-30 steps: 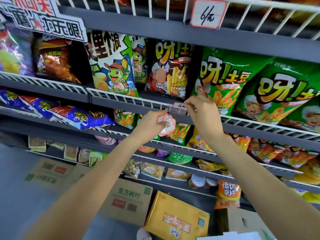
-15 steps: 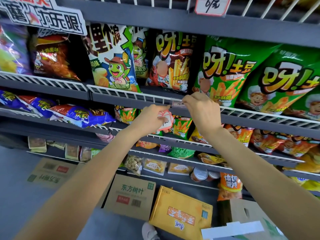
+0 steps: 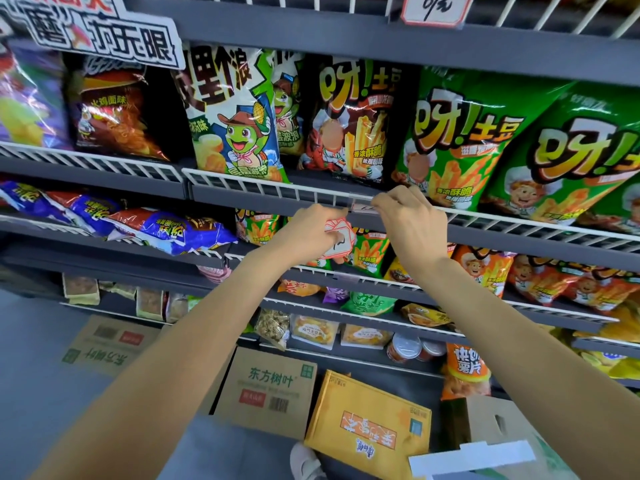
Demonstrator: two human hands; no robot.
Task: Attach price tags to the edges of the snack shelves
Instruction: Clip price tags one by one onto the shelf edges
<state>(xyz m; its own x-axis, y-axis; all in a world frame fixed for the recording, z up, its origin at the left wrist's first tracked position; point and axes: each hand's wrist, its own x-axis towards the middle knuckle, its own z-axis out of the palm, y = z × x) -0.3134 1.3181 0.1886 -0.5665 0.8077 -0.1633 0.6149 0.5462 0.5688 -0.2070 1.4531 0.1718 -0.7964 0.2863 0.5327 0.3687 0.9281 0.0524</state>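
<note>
Grey floor [image 3: 31,358] below, with cardboard boxes [image 3: 266,393] (one yellow) standing against the grey shelving.

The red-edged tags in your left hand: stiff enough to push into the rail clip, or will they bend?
The tags look like thin card, probably light and easily bent. The left hand grips several fanned together, so they may slide apart. The right hand pinches one at the white wire rail.

Right hand [image 3: 408,223] pinching price tag [image 3: 362,205] at shelf rail [image 3: 277,190]; left hand [image 3: 308,233] alongside
</note>
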